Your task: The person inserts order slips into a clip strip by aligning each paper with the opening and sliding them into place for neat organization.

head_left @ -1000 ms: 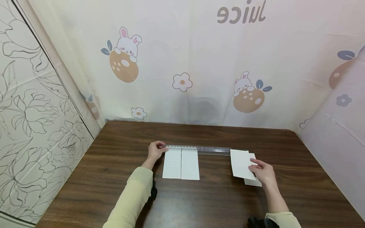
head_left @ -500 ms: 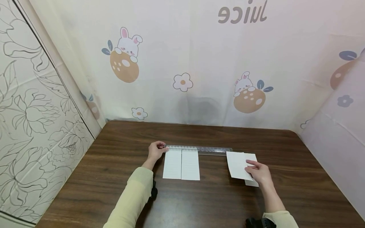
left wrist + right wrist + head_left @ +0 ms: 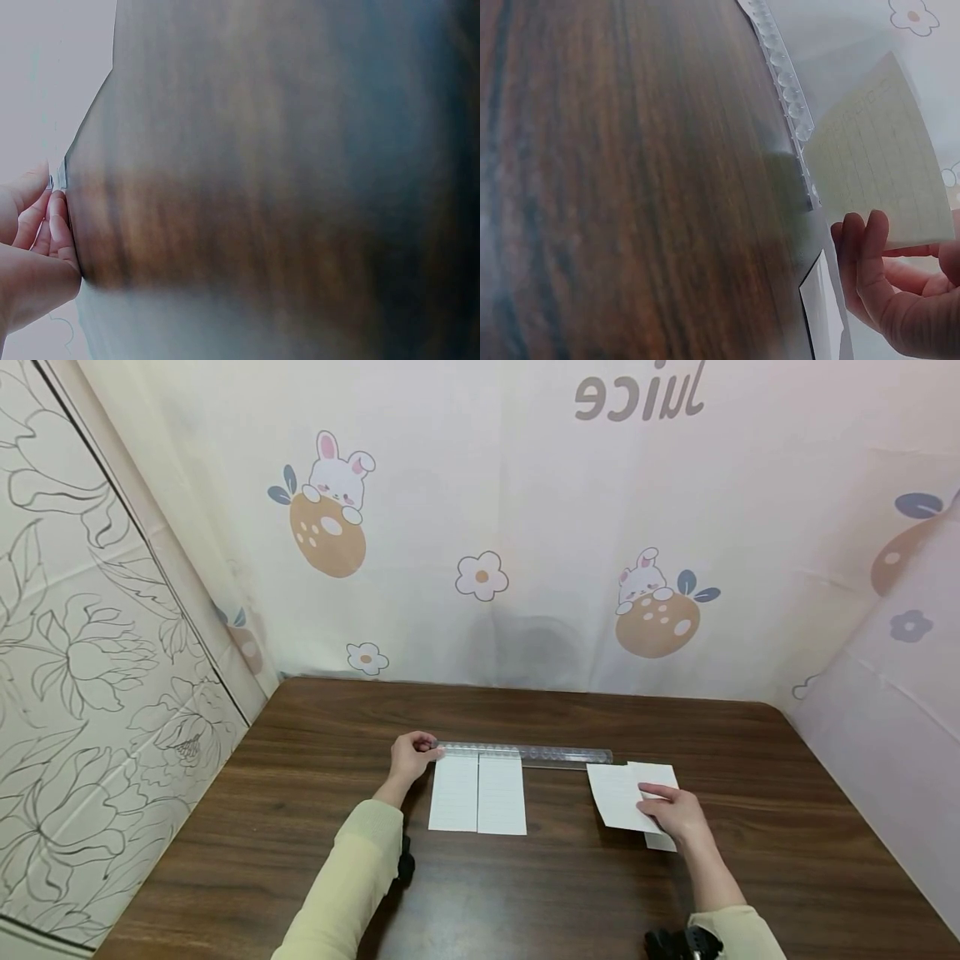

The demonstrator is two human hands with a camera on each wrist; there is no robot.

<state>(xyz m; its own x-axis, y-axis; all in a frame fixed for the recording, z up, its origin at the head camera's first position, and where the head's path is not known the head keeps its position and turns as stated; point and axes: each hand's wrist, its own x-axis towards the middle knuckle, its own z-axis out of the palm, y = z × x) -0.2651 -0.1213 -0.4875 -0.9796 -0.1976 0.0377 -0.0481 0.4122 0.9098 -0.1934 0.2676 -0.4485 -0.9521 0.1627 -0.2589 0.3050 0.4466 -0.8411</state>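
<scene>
A clear plastic ticket rail with a row of round beads lies across the table. My left hand pinches its left end; in the left wrist view, thumb and fingers meet at that tip. Two lined paper slips, a left one and a right one, lie side by side with their top edges at the rail. My right hand pinches another lined slip, tilted above the table near the rail's right end. A further white slip lies partly hidden under it.
The brown wooden table ends at the back against a printed curtain. A flower-patterned panel stands on the left and fabric hangs on the right. Both wrists carry black straps.
My right hand has moved left with its slip, toward the rail's right end, uncovering more of the slip beneath. The left hand, the rail and the two slips there stay put.
</scene>
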